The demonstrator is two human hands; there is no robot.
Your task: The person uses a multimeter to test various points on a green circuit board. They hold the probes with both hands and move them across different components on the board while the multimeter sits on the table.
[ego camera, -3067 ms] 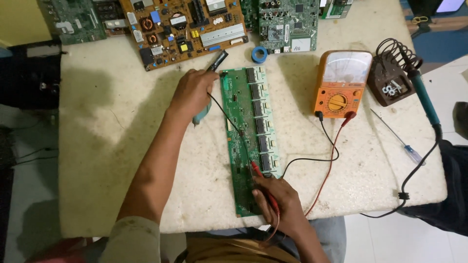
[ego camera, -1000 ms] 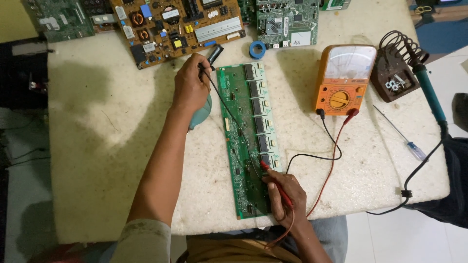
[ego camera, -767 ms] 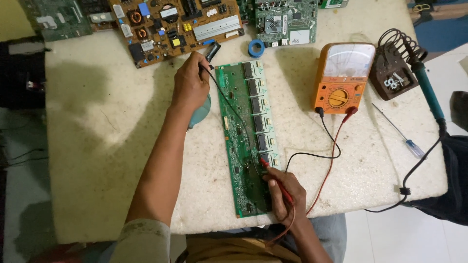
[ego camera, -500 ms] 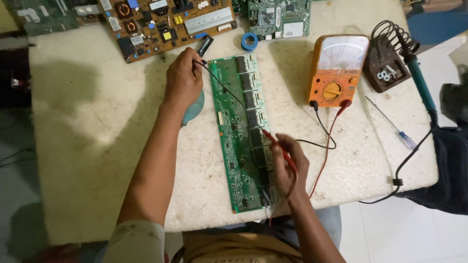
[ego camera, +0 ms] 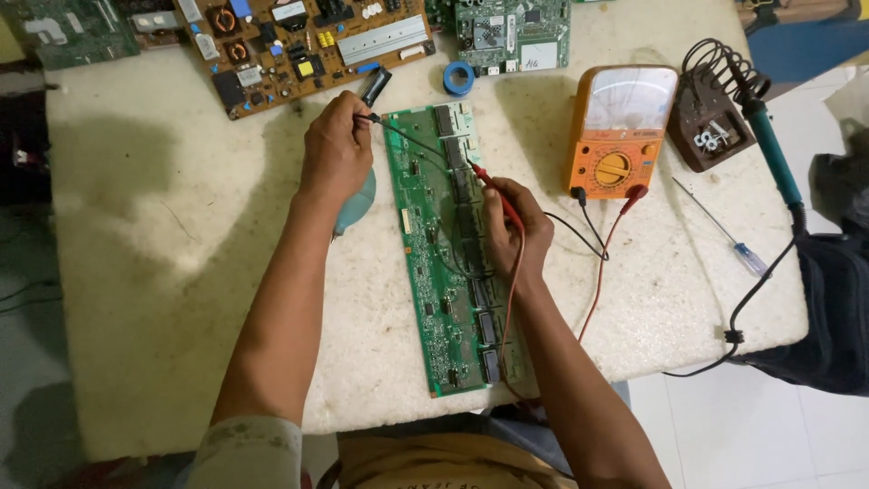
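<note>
Fingers of left hand (ego camera: 337, 149) pinching black probe (ego camera: 373, 119), right hand (ego camera: 516, 231) gripping red probe (ego camera: 493, 193), mid-board (ego camera: 448, 263)

A single head-worn camera looks steeply down from above the person's seat, at arm's length from the tabletop (ego camera: 163, 272). Both forearms enter from the bottom edge and run away from the lens. The tabletop fills most of the view, with floor at the right.
</note>
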